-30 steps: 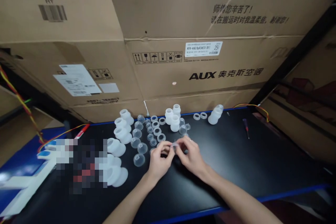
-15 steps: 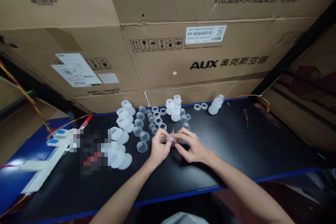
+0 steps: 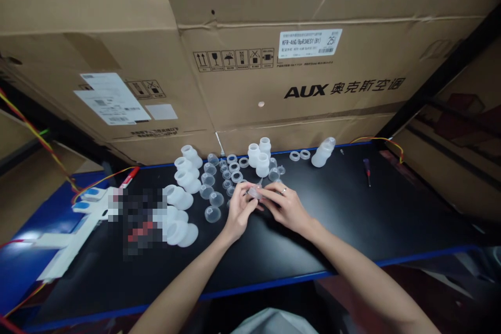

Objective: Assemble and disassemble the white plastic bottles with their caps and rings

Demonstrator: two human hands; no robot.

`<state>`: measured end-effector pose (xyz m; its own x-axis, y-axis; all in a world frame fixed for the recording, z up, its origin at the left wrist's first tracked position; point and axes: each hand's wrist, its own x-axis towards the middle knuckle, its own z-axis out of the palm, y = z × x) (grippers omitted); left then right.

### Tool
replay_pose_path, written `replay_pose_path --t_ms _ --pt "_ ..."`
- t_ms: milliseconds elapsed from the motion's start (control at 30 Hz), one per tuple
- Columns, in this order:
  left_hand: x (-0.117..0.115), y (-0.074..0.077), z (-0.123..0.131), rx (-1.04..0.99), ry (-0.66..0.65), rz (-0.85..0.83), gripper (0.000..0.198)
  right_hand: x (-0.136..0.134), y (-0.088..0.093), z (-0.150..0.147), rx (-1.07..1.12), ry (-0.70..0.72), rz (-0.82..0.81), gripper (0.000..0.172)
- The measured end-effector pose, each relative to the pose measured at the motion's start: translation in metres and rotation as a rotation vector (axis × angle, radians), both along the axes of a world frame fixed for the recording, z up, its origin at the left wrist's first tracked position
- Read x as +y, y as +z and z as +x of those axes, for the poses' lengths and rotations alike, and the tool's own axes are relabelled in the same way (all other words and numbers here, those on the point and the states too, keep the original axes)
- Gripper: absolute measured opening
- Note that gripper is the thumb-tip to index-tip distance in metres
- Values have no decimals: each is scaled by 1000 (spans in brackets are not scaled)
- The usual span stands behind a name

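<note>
Centrally, clear plastic piece [image 3: 254, 193], between left hand [image 3: 238, 212] and right hand [image 3: 288, 206], both pinching it

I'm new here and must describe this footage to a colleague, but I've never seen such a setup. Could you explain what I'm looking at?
There is no machine: you see a person's bare left hand and right hand. The view comes from one camera worn on the head, looking forward and down.

On the black table stand white bottles, with clear domes and rings in loose rows. Farther right are a capped bottle and what looks like a screwdriver. Cardboard rises behind.

Both hands hold a small clear part at their fingertips; the fingers hide some of its shape. At left, a patch is pixelated, so I cannot tell what it hides.
</note>
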<state>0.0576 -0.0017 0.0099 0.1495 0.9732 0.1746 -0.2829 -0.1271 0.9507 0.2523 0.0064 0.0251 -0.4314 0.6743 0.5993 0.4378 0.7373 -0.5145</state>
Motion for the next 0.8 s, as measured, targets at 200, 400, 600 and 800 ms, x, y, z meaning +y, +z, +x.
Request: replay_pose_path --t_ms 200,400,600,800 --pt "6 -4 1 -42 70 -78 48 6 3 6 -81 -59 96 53" --pt "12 -3 -4 -135 147 -82 57 26 5 1 -237 -410 102 51" --pt "19 3 -14 -46 270 63 44 44 2 -10 -507 -448 135 52" --pt "20 -6 -16 64 329 141 33 37 0 -3 -463 -394 123 46"
